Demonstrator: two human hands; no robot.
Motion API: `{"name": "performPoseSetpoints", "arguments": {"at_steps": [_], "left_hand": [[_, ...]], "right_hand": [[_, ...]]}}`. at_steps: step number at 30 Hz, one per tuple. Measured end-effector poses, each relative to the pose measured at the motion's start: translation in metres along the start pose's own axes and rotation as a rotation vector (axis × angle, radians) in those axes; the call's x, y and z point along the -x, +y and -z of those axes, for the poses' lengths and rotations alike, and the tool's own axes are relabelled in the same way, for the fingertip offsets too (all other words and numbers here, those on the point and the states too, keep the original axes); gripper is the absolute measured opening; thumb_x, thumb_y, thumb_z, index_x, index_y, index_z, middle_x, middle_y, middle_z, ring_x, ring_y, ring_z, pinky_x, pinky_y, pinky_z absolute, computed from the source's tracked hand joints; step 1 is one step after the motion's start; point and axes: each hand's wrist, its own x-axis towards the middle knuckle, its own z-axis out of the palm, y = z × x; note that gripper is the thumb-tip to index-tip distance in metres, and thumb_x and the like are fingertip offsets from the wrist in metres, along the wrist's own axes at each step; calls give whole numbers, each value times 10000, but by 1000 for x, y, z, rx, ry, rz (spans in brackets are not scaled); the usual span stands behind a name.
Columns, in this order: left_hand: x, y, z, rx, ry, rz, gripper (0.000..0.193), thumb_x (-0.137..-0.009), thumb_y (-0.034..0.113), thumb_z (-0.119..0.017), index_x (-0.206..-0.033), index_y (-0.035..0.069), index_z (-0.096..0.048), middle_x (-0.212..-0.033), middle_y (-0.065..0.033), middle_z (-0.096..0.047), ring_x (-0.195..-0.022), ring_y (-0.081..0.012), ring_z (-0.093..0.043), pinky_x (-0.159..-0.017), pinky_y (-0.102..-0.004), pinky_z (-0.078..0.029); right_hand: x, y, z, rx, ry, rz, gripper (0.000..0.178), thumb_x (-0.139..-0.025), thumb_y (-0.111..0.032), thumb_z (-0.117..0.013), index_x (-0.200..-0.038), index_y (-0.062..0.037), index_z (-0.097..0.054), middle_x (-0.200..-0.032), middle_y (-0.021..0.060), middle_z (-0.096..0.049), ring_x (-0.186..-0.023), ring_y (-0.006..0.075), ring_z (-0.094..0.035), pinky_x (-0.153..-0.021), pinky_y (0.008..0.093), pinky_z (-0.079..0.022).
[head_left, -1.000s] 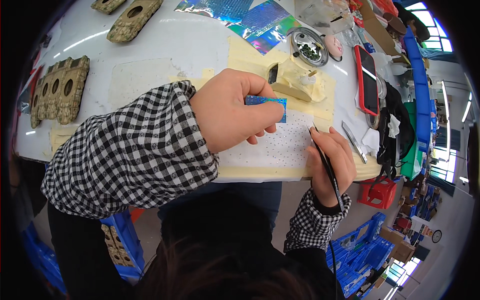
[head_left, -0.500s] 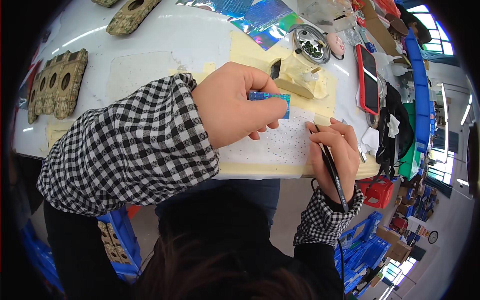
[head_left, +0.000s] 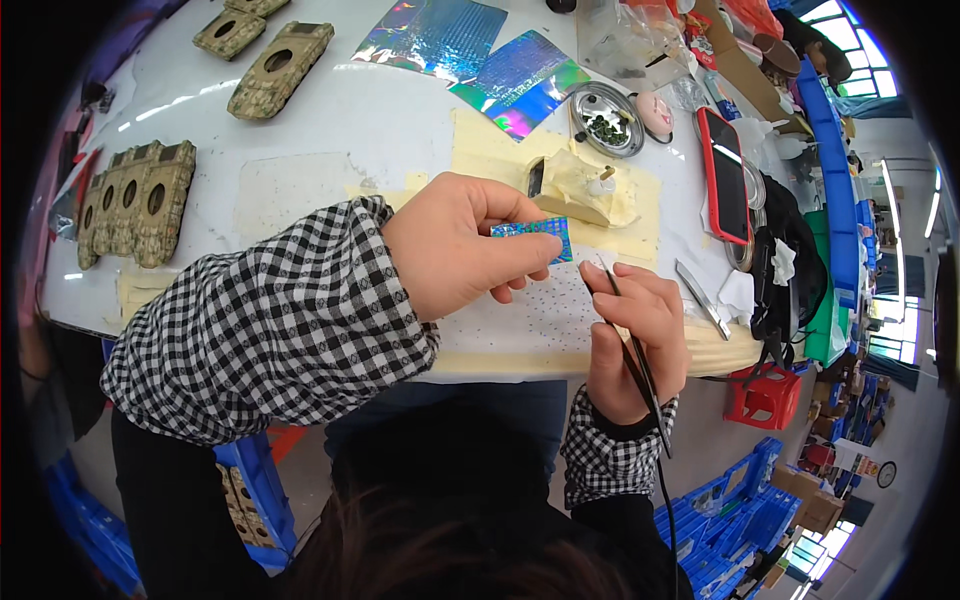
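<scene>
My left hand (head_left: 465, 240) pinches a small piece of shiny blue holographic sheet (head_left: 562, 240) between thumb and fingers, above the table. Close to it on the right, my right hand (head_left: 640, 335) grips black tweezers (head_left: 640, 372), their tips pointing up toward the sheet piece but apart from it. Whether the tips hold anything is too small to tell. Below both hands lies a white sheet (head_left: 520, 325) scattered with many tiny dark specks. Just beyond stands a block wrapped in cream tape (head_left: 585, 190), with a short peg on top.
Camouflage-patterned model hulls (head_left: 280, 70) stand at the far left, more of them (head_left: 140, 205) nearer. Holographic sheets (head_left: 430, 40) lie at the back. A round metal dish (head_left: 607, 120) holds dark green bits. A red-cased phone (head_left: 725, 175) and a craft knife (head_left: 703, 298) are at the right.
My right hand has moved left with the tweezers, closer to the sheet piece in my left hand. The whole view has shifted a little, uncovering the craft knife.
</scene>
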Motion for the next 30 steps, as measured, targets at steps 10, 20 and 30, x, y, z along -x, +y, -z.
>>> {"name": "performPoseSetpoints", "arguments": {"at_steps": [10, 20, 30], "left_hand": [[-1, -1, 0, 20, -25, 11, 235, -869, 203, -655, -939, -20, -627, -775, -44, -639, -671, -67, -571, -570, -199, -470], [0, 1, 0, 42, -49, 29, 238, -873, 214, -650, -933, -16, -629, -773, -43, -641, -672, -69, -572, -579, -199, -470], [0, 2, 0, 37, -63, 25, 231, -874, 210, -649, -927, -13, -629, -775, -45, -642, -671, -70, -573, -579, -197, -467]], "right_hand": [[3, 5, -7, -12, 4, -7, 188, -757, -35, -699, -933, -33, -633, -962, 134, -698, -847, 279, -615, -857, 398, -475], [2, 2, -7, -3, 22, -18, 171, -766, -36, -697, -923, -32, -631, -947, 134, -699, -842, 275, -618, -863, 400, -473], [3, 5, -9, 1, 24, 7, 193, -760, -58, -719, -931, -29, -633, -941, 134, -698, -837, 279, -616, -854, 397, -479]]}}
